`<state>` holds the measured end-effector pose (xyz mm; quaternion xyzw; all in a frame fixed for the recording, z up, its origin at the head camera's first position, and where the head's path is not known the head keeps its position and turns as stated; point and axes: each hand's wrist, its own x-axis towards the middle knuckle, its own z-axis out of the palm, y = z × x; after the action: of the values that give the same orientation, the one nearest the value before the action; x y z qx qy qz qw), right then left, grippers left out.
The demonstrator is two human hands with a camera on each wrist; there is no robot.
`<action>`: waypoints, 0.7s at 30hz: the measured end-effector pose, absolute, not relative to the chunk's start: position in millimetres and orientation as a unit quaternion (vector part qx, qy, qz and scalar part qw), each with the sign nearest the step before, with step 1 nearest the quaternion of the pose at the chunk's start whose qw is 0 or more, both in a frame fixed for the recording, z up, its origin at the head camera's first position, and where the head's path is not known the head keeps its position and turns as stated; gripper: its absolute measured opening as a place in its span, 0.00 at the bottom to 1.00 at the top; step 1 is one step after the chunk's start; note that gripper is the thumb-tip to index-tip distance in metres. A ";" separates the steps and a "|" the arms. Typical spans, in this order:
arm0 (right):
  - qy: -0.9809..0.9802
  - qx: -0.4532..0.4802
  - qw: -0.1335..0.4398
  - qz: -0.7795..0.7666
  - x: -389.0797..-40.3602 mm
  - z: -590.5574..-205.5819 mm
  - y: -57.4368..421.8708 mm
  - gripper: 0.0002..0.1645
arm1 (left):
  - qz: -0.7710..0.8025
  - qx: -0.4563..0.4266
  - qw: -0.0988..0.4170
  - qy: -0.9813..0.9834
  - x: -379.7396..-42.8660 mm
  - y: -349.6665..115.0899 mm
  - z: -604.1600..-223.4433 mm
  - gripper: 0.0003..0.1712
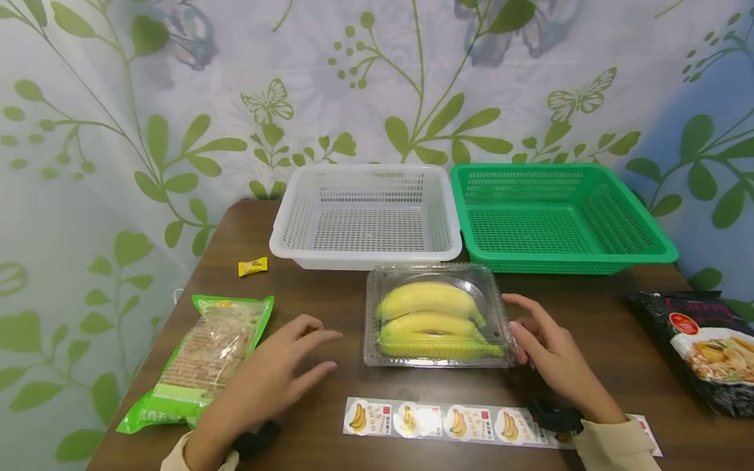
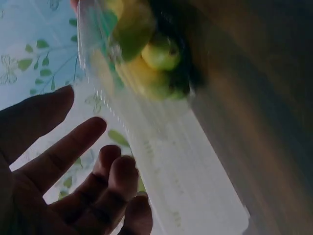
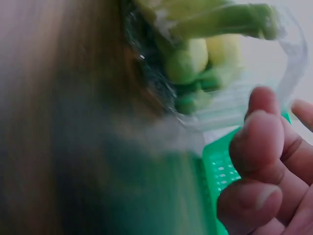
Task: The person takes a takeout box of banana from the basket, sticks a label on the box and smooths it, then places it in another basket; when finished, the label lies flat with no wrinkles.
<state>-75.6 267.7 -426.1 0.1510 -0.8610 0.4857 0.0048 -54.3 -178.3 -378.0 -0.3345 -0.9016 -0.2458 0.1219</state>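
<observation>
A clear plastic clamshell box (image 1: 372, 294) with yellow bananas (image 1: 432, 324) inside lies in the middle of the table; its lid appears closed. My right hand (image 1: 548, 347) is at the box's right side, fingertips at its edge and loosely bent; whether they touch it I cannot tell. In the right wrist view the fingers (image 3: 261, 142) show beside the blurred box. My left hand (image 1: 277, 373) hovers left of the box, apart from it, fingers spread and holding nothing. Below the box lies a strip of banana stickers (image 1: 418, 418), partly covered by the right wrist.
A white basket (image 1: 365, 255) and a green basket (image 1: 565, 258) stand side by side behind the box. To the left are a green-edged food packet (image 1: 212, 347) and a small yellow wrapped piece (image 1: 253, 266). A black noodle bag (image 1: 701, 353) lies at the right edge.
</observation>
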 end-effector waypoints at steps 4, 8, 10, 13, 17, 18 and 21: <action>-0.844 0.161 -0.011 0.512 -75.8 -429.5 267.5 0.32 | -0.238 -0.369 0.061 -0.896 -47.8 -166.7 -384.7 0.21; -0.837 0.176 -0.003 0.519 -77.7 -431.4 266.2 0.33 | -0.232 -0.387 -0.022 -0.892 -44.0 -159.6 -394.9 0.20; -0.834 0.178 0.002 0.522 -77.2 -431.6 265.3 0.32 | -0.232 -0.392 -0.059 -0.888 -44.1 -157.7 -400.0 0.19; -0.830 0.183 0.006 0.527 -75.1 -431.7 264.8 0.31 | -0.238 -0.400 -0.079 -0.881 -43.9 -155.3 -406.0 0.21; -0.822 0.196 -0.006 0.534 -73.7 -433.2 264.8 0.30 | -0.246 -0.414 -0.084 -0.873 -41.5 -154.3 -411.5 0.25; -0.820 0.199 -0.010 0.536 -73.7 -433.5 264.9 0.30 | -0.245 -0.417 -0.087 -0.871 -40.9 -154.3 -412.4 0.26; -0.820 0.198 -0.013 0.537 -74.2 -433.2 264.5 0.29 | -0.235 -0.423 -0.095 -0.870 -39.7 -153.7 -414.2 0.29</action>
<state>-74.2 264.5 -433.2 0.1981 -0.8196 0.5374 -0.0125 -39.7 -153.7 -414.2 -0.4228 -0.8699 -0.2354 -0.0949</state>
